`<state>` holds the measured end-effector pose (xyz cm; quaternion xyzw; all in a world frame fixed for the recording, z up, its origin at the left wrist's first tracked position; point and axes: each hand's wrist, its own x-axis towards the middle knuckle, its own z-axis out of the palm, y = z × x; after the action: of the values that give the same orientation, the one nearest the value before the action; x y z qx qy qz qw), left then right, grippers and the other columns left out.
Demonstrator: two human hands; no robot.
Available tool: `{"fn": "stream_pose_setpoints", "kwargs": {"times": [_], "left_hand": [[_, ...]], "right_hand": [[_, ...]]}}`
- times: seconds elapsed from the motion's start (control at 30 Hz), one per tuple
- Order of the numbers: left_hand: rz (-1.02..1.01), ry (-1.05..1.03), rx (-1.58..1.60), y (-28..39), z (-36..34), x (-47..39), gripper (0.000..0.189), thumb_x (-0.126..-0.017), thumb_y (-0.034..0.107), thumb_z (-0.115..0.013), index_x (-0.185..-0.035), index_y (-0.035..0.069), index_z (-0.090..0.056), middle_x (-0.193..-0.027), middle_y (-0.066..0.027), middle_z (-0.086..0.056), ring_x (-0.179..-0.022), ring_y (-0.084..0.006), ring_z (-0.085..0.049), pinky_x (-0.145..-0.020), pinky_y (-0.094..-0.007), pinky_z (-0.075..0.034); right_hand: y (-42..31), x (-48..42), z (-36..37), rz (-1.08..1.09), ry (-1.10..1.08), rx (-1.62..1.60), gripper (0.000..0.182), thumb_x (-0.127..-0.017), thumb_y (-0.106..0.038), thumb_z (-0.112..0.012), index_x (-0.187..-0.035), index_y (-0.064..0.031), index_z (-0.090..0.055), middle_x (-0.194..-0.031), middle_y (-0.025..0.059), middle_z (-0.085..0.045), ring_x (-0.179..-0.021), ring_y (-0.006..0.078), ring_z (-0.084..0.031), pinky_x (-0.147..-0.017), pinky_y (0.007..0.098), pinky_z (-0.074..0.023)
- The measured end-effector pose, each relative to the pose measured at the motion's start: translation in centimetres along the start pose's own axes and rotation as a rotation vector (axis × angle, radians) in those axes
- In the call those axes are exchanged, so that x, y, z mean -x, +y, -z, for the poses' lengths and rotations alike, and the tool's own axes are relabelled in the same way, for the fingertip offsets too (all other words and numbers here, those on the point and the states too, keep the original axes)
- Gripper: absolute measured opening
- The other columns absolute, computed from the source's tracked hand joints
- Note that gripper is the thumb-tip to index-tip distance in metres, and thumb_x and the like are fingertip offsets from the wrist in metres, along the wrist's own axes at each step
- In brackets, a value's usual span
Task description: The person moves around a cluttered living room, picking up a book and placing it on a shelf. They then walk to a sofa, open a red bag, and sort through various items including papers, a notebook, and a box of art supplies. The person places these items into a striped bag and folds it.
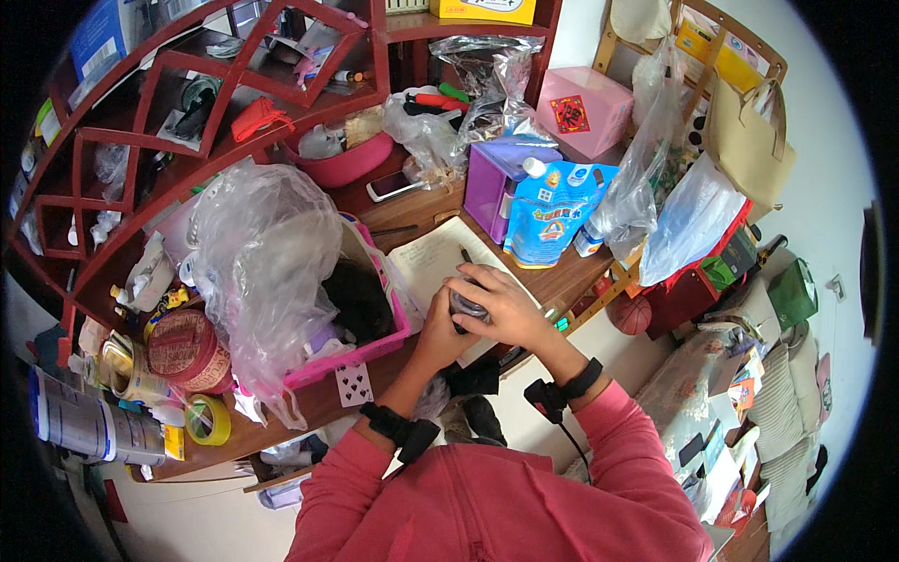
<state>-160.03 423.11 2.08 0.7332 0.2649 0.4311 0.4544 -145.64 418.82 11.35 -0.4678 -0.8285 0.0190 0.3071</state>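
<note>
Both of my hands are around one small, clear, dark-bottomed container [469, 309], whose kind I cannot tell. My left hand [444, 324] holds it from the left and below. My right hand [497, 301] lies over its top and right side, fingers curled. Under my hands an open notebook [439, 253] with handwriting rests on the wooden desk, a pen [466, 254] on its page. Left of my hands stands a pink plastic basket [383, 351] with a dark furry item [359, 302] and a large clear plastic bag [263, 239].
A blue refill pouch [555, 211] and purple box [484, 183] stand behind the notebook. A smartphone [395, 185] lies near a pink basin [344, 165]. Yellow tape [208, 420] and a playing card [353, 385] are near the front edge. An open drawer [281, 478] sits below.
</note>
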Motion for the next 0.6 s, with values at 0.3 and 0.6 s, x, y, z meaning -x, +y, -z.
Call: {"fn": "stream_pose_setpoints", "kwargs": {"times": [0.3,0.6], "left_hand": [[-0.018,0.024,0.063,-1.1,0.2,0.6,0.075,-0.064,0.012,-0.074,-0.124,0.000,-0.032,-0.114,-0.0205,-0.046,-0.109,-0.0344,-0.048,-0.091,-0.0400,-0.040],[-0.079,0.164,-0.018,7.1,2.5,-0.1,0.087,-0.066,0.017,-0.079,-0.131,-0.001,-0.024,-0.122,-0.0192,-0.043,-0.113,-0.0273,-0.048,-0.095,-0.0364,-0.038]], "right_hand": [[-1.9,-0.1,-1.3,-0.002,-0.054,0.188,0.054,-0.068,-0.028,-0.069,-0.118,-0.0188,-0.051,-0.122,0.0111,-0.047,-0.105,0.0336,-0.050,-0.080,0.0391,-0.0484],[-1.7,1.0,3.5,-0.243,-0.032,-0.779,0.108,-0.074,-0.021,-0.075,-0.143,-0.0061,0.006,-0.146,0.0196,-0.019,-0.135,0.0268,-0.020,-0.109,0.0392,-0.0191]]}}
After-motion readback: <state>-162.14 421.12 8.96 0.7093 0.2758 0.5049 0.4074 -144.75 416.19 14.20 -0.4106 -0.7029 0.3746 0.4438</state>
